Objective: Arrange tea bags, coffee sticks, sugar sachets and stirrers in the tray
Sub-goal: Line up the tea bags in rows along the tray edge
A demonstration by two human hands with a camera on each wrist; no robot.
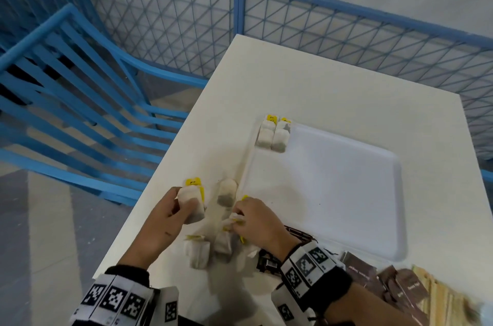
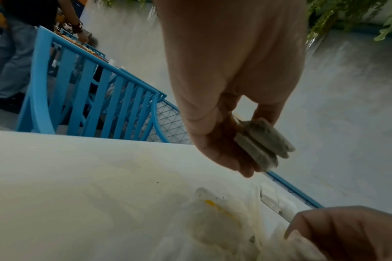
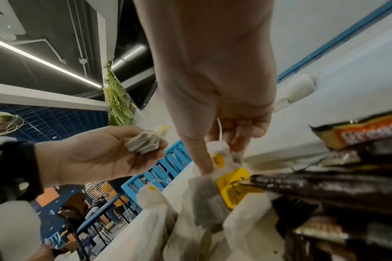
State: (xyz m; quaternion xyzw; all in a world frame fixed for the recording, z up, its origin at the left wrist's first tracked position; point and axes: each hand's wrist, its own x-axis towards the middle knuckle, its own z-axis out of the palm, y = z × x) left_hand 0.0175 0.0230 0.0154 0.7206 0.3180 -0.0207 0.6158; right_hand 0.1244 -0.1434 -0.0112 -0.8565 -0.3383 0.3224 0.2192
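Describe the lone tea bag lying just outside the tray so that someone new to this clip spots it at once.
Start at the white rectangular plastic tray on the white table. Follow its left rim toward the person: beside it lies one pale paper tea bag with dark leaves. Unlike the bags bunched in the left hand or piled by the right hand, it lies alone, untouched.

tray: 1, with 2 stacks of tea bags in its far left corner. left hand holds 1 bundle of bags, about 3 by the wrist view. roughly 4 loose bags on table; pile count unclear.
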